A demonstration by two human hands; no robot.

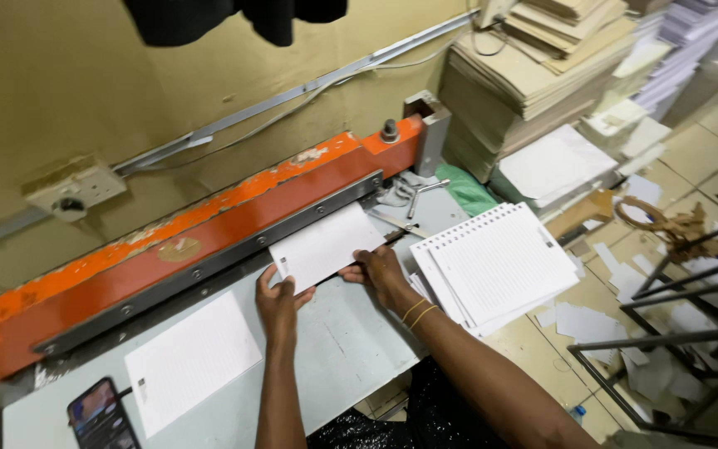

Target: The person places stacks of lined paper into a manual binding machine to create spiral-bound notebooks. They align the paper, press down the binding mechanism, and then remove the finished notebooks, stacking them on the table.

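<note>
2 hands point(278, 301) point(378, 268) grip paper stack point(326, 245) | at punch machine point(184, 249)

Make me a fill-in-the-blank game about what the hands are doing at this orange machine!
1. Both hands, the left hand and right hand, hold a white ____ sheet.
2. The sheet's far edge slides under the long ____ metal machine bar.
3. The stack of punched lined pages lies on the person's ____ side.

Missing words: paper; orange; right

Matt white paper sheets point(326, 245), chipped orange-painted metal bar point(184, 241) with dull steel strip, smooth grey tabletop point(342, 349), glossy phone point(101, 416) lower left, rough cardboard stacks point(533, 75) upper right
</note>
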